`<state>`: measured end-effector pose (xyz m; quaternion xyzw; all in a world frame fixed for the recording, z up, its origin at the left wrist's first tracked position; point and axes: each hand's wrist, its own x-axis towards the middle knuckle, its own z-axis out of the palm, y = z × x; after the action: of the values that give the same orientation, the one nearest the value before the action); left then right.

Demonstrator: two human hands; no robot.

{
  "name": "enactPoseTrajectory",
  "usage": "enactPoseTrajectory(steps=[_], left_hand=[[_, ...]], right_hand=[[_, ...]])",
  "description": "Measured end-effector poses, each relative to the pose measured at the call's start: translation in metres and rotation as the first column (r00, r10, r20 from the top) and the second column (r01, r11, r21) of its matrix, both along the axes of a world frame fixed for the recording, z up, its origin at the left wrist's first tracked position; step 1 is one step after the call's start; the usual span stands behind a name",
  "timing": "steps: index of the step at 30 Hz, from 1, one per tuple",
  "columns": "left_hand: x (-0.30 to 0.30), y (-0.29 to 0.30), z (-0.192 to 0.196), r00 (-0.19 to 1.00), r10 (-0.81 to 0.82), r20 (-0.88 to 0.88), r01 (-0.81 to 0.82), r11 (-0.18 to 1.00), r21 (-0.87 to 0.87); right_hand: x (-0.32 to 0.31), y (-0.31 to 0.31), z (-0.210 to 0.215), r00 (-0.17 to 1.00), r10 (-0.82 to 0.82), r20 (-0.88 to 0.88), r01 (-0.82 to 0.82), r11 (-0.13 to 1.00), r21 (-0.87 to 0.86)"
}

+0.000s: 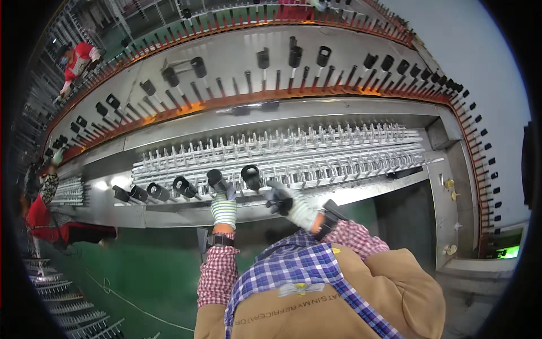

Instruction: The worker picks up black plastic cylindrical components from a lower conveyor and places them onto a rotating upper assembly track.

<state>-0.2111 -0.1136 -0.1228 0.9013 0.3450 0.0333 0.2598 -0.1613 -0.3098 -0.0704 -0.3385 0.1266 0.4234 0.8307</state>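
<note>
Tan, blue-plaid-trimmed cloth garment (316, 308) below | tilted black hollow cylinder (215, 179) in striped-gloved left hand (224, 211) | second cylinder (252, 178) left of half-curled right hand (293, 208), contents unclear

black cup (215, 178): lower end hidden by left hand (224, 210) | brown garment (271, 316), racks (73, 307): cut off at lower edge

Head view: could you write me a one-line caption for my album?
Gloved left hand touching a black hollow cylinder, with the right hand nearby, beside pronged metal racks.
</note>
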Motion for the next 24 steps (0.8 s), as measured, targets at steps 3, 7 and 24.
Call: enactPoseTrajectory(steps=[3,7,24], left_hand=[[0.007,0.003,-0.006,0.998,0.021,-0.066,-0.024,0.998,-0.050],[-0.003,0.019,-0.065,0.958,-0.223,0.180,0.181,0.958,0.223],[-0.005,-0.040,-0.029,0.758,0.490,0.431,-0.356,0.864,-0.356]], right_hand=[[0.016,-0.032,0.021,0.757,0.483,0.440,0.019,0.656,-0.754],[0.030,-0.031,-0.030,0.683,0.592,0.428,0.027,0.565,-0.825],[0.141,-0.154,0.027,-0.071,0.298,0.952,-0.337,0.891,-0.304]])
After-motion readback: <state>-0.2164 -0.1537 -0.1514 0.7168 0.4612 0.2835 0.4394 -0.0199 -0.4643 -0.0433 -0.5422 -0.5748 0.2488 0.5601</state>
